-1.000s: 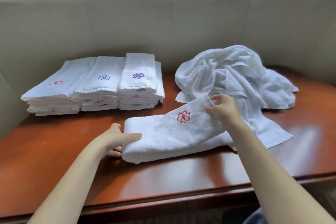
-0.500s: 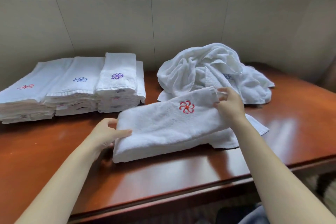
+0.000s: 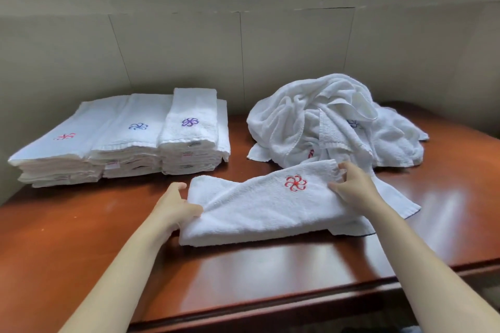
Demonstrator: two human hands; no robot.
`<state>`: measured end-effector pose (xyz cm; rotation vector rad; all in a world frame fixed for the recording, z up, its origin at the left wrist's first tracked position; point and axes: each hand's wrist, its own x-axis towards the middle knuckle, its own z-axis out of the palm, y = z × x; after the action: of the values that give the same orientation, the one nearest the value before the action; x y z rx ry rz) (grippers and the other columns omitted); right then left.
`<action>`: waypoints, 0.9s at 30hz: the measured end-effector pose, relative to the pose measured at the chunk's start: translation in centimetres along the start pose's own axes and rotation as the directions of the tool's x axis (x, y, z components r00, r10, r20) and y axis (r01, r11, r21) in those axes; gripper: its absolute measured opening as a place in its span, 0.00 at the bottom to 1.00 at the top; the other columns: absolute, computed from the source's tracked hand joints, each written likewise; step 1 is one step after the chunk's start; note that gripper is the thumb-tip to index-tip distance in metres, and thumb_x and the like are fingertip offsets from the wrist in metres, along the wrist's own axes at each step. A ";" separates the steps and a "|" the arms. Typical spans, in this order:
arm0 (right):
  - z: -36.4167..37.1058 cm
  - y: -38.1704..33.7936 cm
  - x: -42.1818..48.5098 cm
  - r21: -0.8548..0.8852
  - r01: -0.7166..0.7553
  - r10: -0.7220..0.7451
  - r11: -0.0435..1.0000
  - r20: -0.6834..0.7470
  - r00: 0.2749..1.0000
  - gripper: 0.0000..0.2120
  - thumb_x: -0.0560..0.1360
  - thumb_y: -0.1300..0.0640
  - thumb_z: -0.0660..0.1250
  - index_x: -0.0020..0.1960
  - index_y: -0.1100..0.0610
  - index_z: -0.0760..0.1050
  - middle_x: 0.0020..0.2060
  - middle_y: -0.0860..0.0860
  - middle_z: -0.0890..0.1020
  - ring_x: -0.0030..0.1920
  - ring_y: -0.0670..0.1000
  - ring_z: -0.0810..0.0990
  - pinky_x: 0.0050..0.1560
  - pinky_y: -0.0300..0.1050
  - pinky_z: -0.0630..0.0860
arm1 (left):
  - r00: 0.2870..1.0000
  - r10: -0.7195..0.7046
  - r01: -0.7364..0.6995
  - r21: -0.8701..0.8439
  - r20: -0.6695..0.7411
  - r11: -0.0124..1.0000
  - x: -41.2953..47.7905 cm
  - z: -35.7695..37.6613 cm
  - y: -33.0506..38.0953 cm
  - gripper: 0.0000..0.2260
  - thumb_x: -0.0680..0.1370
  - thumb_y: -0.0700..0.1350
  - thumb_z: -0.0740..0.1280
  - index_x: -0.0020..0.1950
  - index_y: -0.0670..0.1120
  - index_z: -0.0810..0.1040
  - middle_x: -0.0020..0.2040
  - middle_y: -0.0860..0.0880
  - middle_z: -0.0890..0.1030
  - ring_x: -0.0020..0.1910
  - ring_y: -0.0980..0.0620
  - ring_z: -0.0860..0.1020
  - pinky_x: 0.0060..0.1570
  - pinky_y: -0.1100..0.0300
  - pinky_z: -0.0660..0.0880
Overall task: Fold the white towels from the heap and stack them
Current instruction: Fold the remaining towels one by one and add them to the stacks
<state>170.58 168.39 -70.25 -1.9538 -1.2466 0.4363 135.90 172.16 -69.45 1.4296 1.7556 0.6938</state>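
A folded white towel (image 3: 259, 208) with a red pinwheel emblem lies across the middle of the brown table (image 3: 81, 238). My left hand (image 3: 173, 205) pinches its left end, thumb on top. My right hand (image 3: 351, 184) grips its right end, fingers curled over the edge. Behind it at the right sits the heap of loose white towels (image 3: 324, 121). At the back left stand three stacks of folded towels (image 3: 121, 138), topped with red, blue and purple emblems.
A beige panelled wall (image 3: 243, 48) runs close behind the table. The table's front edge (image 3: 270, 303) crosses the lower part of the view. Part of another flat towel (image 3: 395, 200) lies under the folded one at the right.
The folded towel has stayed in both hands and lifted a little at its left end. The view has swung, so the stacks and heap sit differently in the picture.
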 end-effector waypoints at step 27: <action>8.6 -8.7 -7.0 -0.078 0.244 -0.188 0.967 0.430 0.883 0.06 0.68 0.68 0.60 0.35 0.60 0.67 0.30 0.54 0.71 0.33 0.51 0.68 0.33 0.43 0.61 | 0.928 0.328 -0.124 0.682 -0.177 0.720 1.7 -7.1 -5.9 0.18 0.79 0.39 0.57 0.65 0.51 0.76 0.67 0.50 0.73 0.67 0.47 0.68 0.65 0.57 0.64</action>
<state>156.52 167.87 -70.04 -1.8533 -1.7882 0.7016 126.61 172.78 -70.48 2.1493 2.2090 0.4145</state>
